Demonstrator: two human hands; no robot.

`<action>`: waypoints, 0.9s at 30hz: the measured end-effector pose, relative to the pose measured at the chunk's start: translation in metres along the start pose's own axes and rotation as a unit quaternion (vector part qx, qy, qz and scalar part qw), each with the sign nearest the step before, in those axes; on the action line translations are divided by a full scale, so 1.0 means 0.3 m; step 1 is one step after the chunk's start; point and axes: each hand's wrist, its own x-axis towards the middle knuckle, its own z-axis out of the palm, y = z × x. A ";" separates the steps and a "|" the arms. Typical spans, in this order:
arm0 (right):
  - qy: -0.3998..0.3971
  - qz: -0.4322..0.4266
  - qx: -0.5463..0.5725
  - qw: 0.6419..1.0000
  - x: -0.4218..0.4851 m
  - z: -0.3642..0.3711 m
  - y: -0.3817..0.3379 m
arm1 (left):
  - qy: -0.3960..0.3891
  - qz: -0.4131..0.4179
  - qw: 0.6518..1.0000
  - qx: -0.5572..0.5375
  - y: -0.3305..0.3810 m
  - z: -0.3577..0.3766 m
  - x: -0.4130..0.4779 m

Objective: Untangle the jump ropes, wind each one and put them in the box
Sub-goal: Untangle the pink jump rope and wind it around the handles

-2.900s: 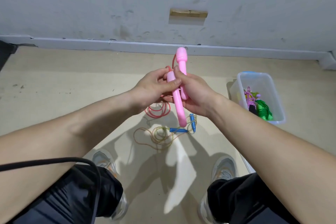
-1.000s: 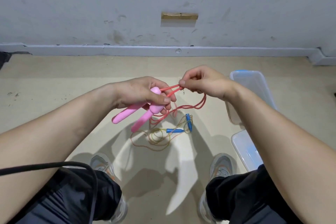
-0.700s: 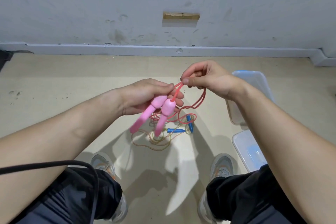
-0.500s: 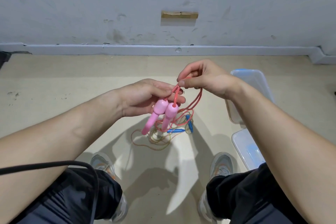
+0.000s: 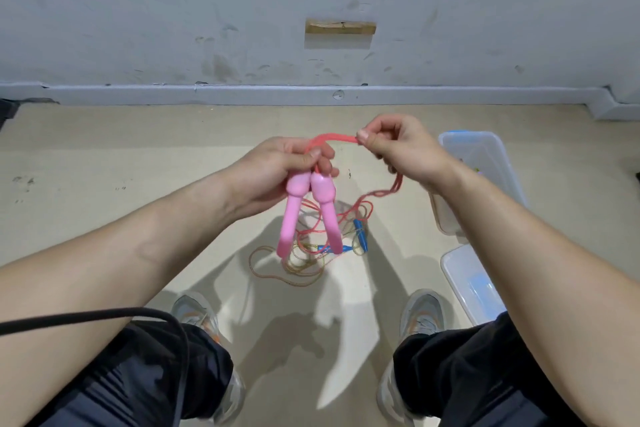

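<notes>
My left hand (image 5: 277,166) grips the red cord of a jump rope just above its two pink handles (image 5: 308,215), which hang straight down side by side. My right hand (image 5: 398,146) pinches the same red cord (image 5: 337,139) a short way to the right, and the cord stretches between the two hands. More red cord loops down from my right hand to the floor. On the floor below lies a second rope (image 5: 304,263) with a yellowish cord and blue handles (image 5: 360,236). The clear plastic box (image 5: 485,156) stands at the right, partly hidden behind my right arm.
The box's clear lid (image 5: 471,281) lies on the floor by my right foot. My two shoes (image 5: 194,312) stand on the beige floor either side of the ropes. A white wall with a baseboard (image 5: 207,94) runs across the far side. A black cable (image 5: 104,317) crosses my left arm.
The pink handles have swung from pointing left to hanging straight down. My right hand has moved right and up, drawing the red cord taut away from my left hand.
</notes>
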 end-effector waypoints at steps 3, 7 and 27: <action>-0.032 0.058 0.025 0.998 -0.031 0.106 0.017 | 0.097 0.037 0.994 -0.025 0.014 -0.018 0.018; -0.040 0.073 0.006 0.996 -0.074 0.220 0.032 | 0.165 0.037 0.981 -0.098 0.025 -0.037 0.029; -0.071 0.206 0.118 0.969 -0.079 0.249 -0.029 | 0.198 0.020 0.979 -0.049 0.027 -0.012 0.017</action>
